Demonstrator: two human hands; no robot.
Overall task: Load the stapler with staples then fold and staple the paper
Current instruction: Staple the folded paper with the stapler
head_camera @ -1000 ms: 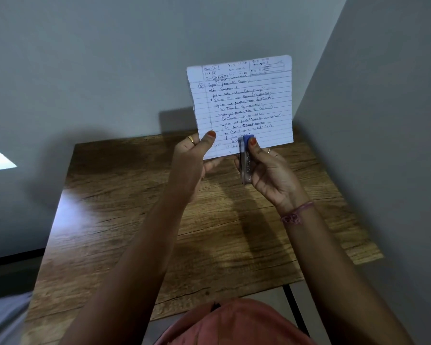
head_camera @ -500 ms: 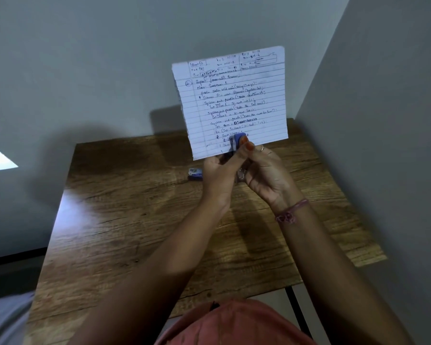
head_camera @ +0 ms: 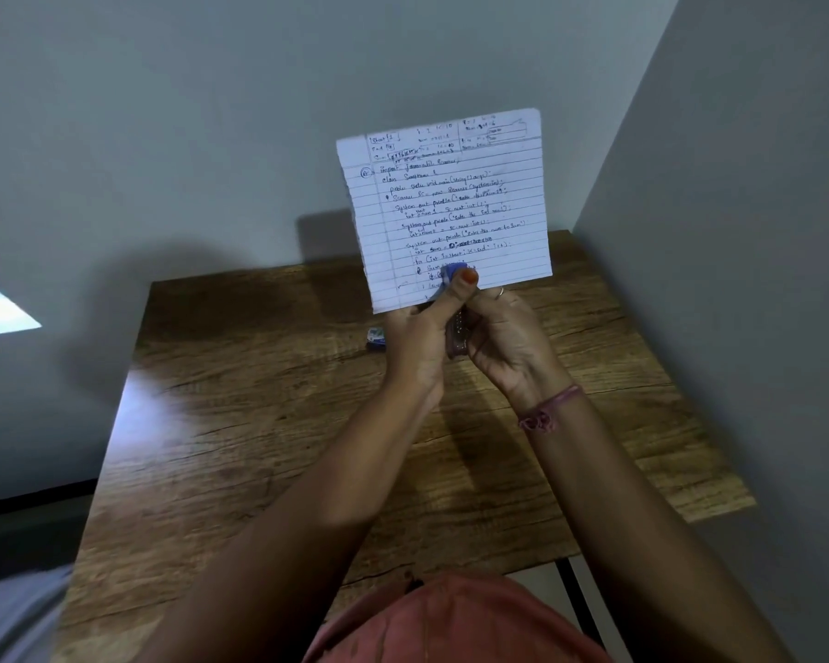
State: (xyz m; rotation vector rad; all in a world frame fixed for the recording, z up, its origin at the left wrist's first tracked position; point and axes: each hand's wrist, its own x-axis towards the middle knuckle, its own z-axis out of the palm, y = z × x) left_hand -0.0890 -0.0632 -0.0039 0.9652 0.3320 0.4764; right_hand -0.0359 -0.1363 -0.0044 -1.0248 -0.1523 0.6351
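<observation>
A lined paper [head_camera: 451, 203] with handwriting stands upright above the wooden table [head_camera: 259, 423], its lower edge caught in the jaws of a blue stapler [head_camera: 452, 272]. The stapler's metal underside shows between my two hands. My right hand [head_camera: 508, 342] grips the stapler from the right. My left hand [head_camera: 415, 346] is pressed against it from the left, fingers curled round it under the paper's bottom edge. A thumb with an orange nail presses on the blue top. A small blue staple box [head_camera: 375, 338] lies on the table just left of my left hand.
Grey walls close in the table at the back and along the right side [head_camera: 738, 232]. The table's front edge [head_camera: 451, 574] is near my body, with a dark metal leg at the front right. A bright patch lies at the far left.
My left hand left the paper's lower left corner and moved right to join my right hand on the stapler. The staple box came into sight. The paper shifted slightly left.
</observation>
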